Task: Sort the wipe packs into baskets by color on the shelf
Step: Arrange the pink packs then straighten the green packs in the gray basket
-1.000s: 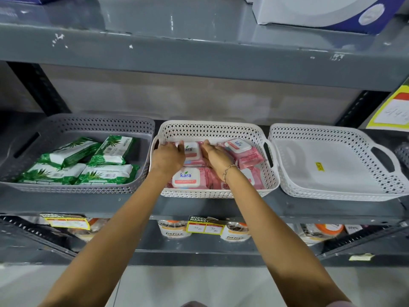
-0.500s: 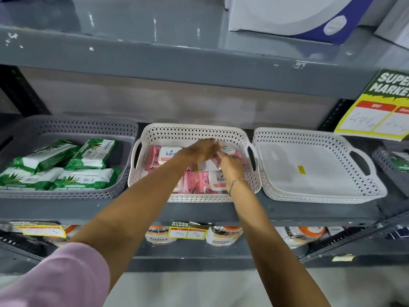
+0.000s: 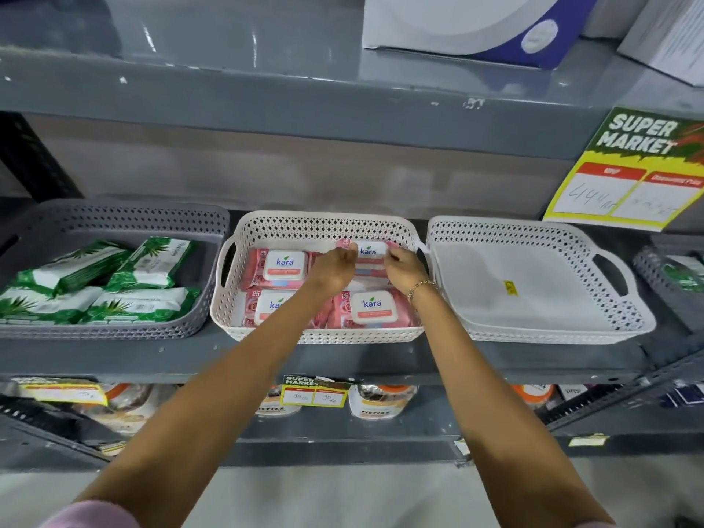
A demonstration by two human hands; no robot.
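Grey metal shelving (image 3: pixel 266 104) fills the view, with a white-and-blue box (image 3: pixel 468 24) on the upper deck and a yellow and green "SUPER MARKET" price sign (image 3: pixel 632 173) hanging at the right under it. On the middle deck three perforated plastic baskets stand side by side: a grey basket (image 3: pixel 114 222) at left holding green aloe-print wipe packs (image 3: pixel 114 283), a cream basket (image 3: pixel 316 226) in the centre, and a white basket (image 3: pixel 533 329) at right, bare but for a small yellow sticker (image 3: pixel 510 288). The white basket's left wall is just beside the right wrist. Further right a darker basket (image 3: pixel 655 268) shows only in part. Both forearms reach up from below and cross the cream basket's front wall, covering part of the front pink packs (image 3: pixel 371 308). Pink "kara" wipe packs lie flat inside it; the back right pink pack (image 3: pixel 367 253) is gripped at its two ends, the left hand (image 3: pixel 333 266) closed on its left end and the right hand (image 3: pixel 405 266), with a thin bracelet (image 3: pixel 421 286) at the wrist, closed on its right end. Below, a small price tag (image 3: pixel 314 392) hangs on the shelf edge in front of jars (image 3: pixel 375 402) with orange lids.
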